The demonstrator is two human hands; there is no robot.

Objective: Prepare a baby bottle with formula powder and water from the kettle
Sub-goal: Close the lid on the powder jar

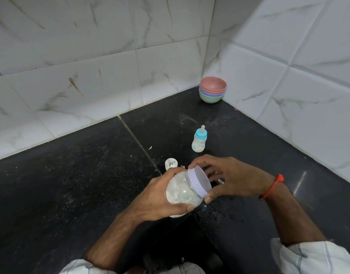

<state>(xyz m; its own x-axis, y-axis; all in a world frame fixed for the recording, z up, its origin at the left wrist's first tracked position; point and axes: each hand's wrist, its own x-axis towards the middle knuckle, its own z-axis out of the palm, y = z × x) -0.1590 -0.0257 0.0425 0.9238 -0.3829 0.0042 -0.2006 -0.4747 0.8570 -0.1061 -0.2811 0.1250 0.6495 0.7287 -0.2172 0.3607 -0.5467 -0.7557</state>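
A clear plastic jar of white formula powder is tilted to the right above the black counter, held around its body by my left hand. Its lilac lid sits on the jar's mouth, and my right hand grips the lid's rim with thumb and fingers. A small baby bottle with a blue collar and teat stands upright further back. It looks whitish inside. A clear bottle cap lies on the counter just left of my hands. No kettle is in view.
A stack of coloured bowls, pink on top, sits in the far corner where the tiled walls meet. Water droplets are scattered on the black counter under my right wrist. A bit of metal shows under my right hand.
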